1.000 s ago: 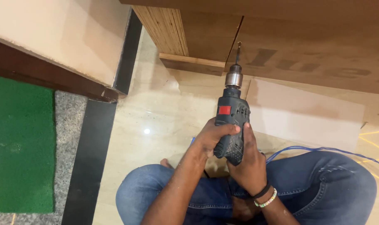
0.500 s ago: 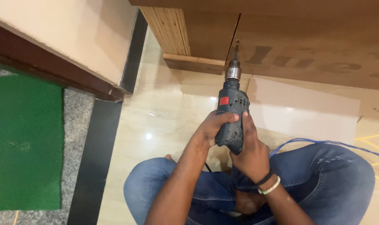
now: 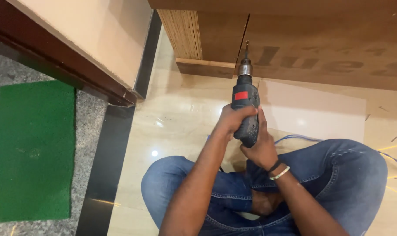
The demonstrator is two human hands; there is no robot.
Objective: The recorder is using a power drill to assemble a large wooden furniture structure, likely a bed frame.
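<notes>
Both hands, left hand (image 3: 230, 120) and right hand (image 3: 262, 148), have their grip clamped on the dark drill (image 3: 245, 109), bit tip touching the plywood panel (image 3: 294, 35) just ahead.

Dark grey-blue drill (image 3: 245, 109) showing a red patch on its body, silver chuck at the front. Jeans (image 3: 338, 175) showing mid-blue denim. Wrist wearing a black band and a pale green-white bangle (image 3: 280, 173). Cable (image 3: 299, 138) running blue over the floor. Floor tiles (image 3: 181, 118) looking glossy cream-beige with faint veining. Mat (image 3: 30, 148) lying bright green on speckled grey stone (image 3: 91, 126). Plywood panel (image 3: 321, 48) showing brown with darker faded lettering, its edge striped in pale layers. Door frame (image 3: 58, 61) showing dark brown, black strip beneath.
</notes>
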